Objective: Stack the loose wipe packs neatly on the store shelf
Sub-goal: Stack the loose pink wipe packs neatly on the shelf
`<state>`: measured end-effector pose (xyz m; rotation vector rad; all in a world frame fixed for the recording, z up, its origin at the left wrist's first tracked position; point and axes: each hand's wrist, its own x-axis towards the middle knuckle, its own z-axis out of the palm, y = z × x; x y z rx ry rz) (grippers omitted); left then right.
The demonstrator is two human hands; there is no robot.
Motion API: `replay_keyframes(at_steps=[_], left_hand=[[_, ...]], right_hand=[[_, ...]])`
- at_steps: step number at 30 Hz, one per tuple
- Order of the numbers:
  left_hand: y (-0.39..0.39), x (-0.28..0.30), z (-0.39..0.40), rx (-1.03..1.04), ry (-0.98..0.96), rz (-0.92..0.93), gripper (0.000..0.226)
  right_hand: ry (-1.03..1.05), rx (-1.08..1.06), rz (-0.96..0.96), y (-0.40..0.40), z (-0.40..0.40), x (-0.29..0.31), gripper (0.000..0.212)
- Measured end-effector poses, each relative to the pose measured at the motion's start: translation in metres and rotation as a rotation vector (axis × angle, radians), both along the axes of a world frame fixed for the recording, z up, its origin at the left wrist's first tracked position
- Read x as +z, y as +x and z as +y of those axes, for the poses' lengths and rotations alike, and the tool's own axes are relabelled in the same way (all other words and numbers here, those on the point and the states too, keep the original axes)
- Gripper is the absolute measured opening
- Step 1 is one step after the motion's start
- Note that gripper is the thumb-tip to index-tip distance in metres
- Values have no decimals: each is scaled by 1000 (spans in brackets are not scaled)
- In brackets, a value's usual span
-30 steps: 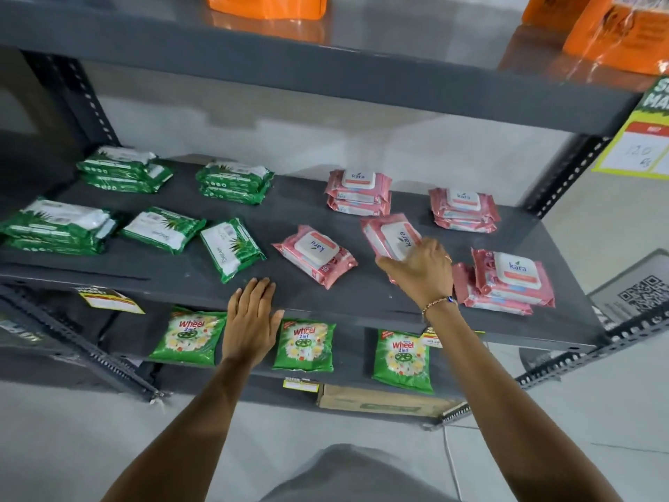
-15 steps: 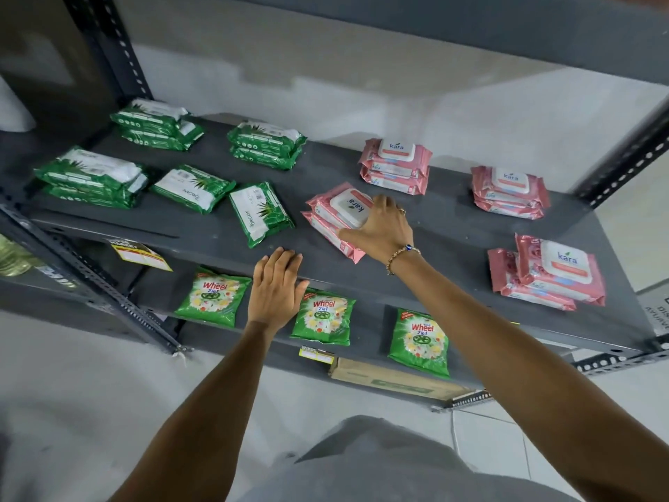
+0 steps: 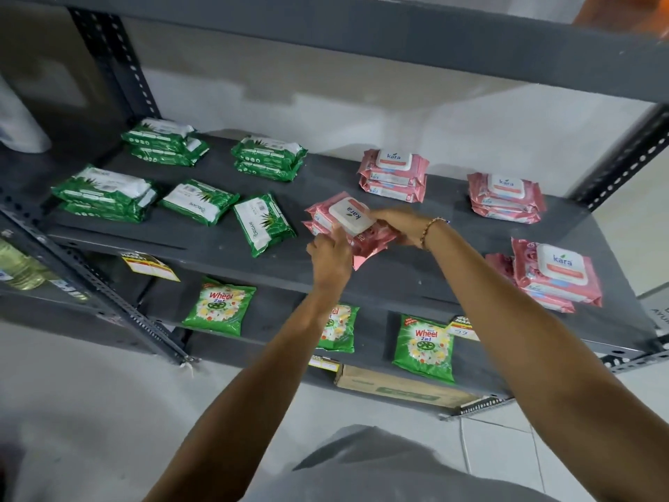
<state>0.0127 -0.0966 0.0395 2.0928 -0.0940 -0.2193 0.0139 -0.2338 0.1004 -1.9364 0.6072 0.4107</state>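
Observation:
Two pink wipe packs (image 3: 347,215) lie one on the other at the middle of the grey shelf (image 3: 217,244). My left hand (image 3: 331,257) grips their near edge and my right hand (image 3: 396,226) holds their right side. Neat pink stacks sit behind (image 3: 394,173), at the back right (image 3: 505,197) and at the front right (image 3: 557,275). Two loose green wipe packs (image 3: 199,201) (image 3: 264,222) lie flat to the left. Green stacks stand at the far left (image 3: 105,193), back left (image 3: 163,141) and back middle (image 3: 269,157).
The shelf below holds green detergent pouches (image 3: 221,307) (image 3: 423,347) and a cardboard box (image 3: 394,387). Yellow price tags (image 3: 148,266) hang on the shelf edge. A grey upper shelf (image 3: 362,38) overhangs. Perforated uprights (image 3: 119,67) frame both sides. Bottles (image 3: 18,269) stand at the far left.
My right hand carried a pink pack left and set it on the other loose pink pack. My left hand rose from the shelf edge and took hold of the pair.

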Motion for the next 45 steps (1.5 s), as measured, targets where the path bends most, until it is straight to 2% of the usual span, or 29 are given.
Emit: replay_keyframes(at_steps=[2, 4, 8, 9, 12, 14, 15, 17, 19, 21, 23, 25, 28, 30, 37, 45], left_hand=[[11, 15, -6, 82, -155, 202, 73], [22, 23, -5, 75, -232, 223, 79], [43, 36, 4, -280, -77, 255, 78], [48, 39, 7, -373, -40, 268, 76], [54, 40, 12, -514, 49, 232, 68], [50, 35, 15, -496, 82, 87, 61], [44, 30, 15, -415, 70, -16, 60], [21, 18, 11, -119, 23, -165, 66], [-8, 15, 3, 160, -82, 28, 79], [-19, 11, -8, 257, -120, 361, 86], [-15, 4, -16, 206, -111, 545, 85], [-2, 1, -16, 93, -164, 555, 75], [14, 11, -6, -52, -281, 554, 42], [24, 19, -2, -115, -304, 560, 29], [32, 28, -16, -252, -236, 560, 23], [38, 24, -12, -310, -176, 582, 25]], right_hand=[[68, -27, 51, -4, -7, -9, 49], [143, -46, 50, -13, -4, -9, 43], [322, -184, 59, -38, 13, -23, 41], [340, -224, 63, -45, 19, -28, 47], [258, -301, 42, -54, 21, -37, 88], [28, -359, -6, -53, 8, -30, 98], [-58, -351, -26, -51, 0, -23, 97], [-123, -265, -70, -39, -17, -12, 93], [-131, -187, -94, -23, -33, -14, 92], [-61, -130, -32, -13, -39, -20, 77], [-9, -86, 43, -16, -36, -15, 66], [3, -101, 88, -22, -37, -13, 67], [89, -162, 132, -33, -48, -19, 57], [137, -215, 143, -44, -50, -24, 49], [172, -460, -43, -65, -48, -43, 43], [228, -449, -91, -66, -51, -42, 37]])
